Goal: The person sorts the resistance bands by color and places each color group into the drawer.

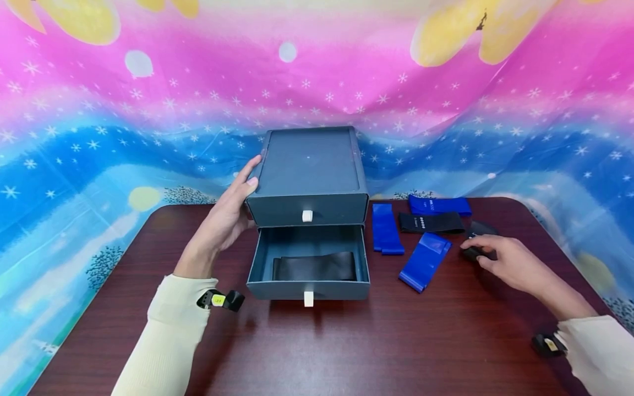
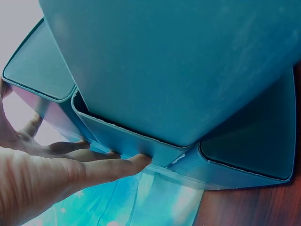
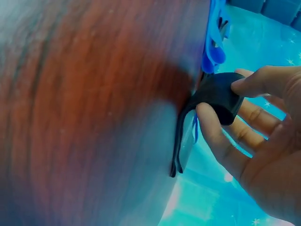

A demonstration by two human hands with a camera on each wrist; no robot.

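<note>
Right fingers: the right hand (image 1: 517, 267) pinches the held band (image 3: 220, 96), black, between thumb and fingertips near one end; the rest of it hangs loose.
Left fingers: the left hand (image 1: 218, 223) grasps nothing; its fingers lie extended against the left side of the box (image 1: 309, 162).
Held band: at the right of the desk (image 1: 396, 346), just beyond the other bands; whether its loose end touches the desk is hard to tell.
Nearby bands: the loose black band (image 1: 431, 224) and three blue bands (image 1: 425, 263) lie between box and right hand.
Drawers: the upper drawer (image 1: 274, 210) is closed; the lower drawer (image 1: 277, 291) is pulled out, with a flat black band (image 1: 314, 268) inside.
Slip risk: the pinch takes only one end, so the band could slide free or unfold.
Snag risk: a trailing end could drag a neighbouring band.
Tipping risk: a hard push down on the extended drawer could tilt the box if the left hand steadies it too lightly.
</note>
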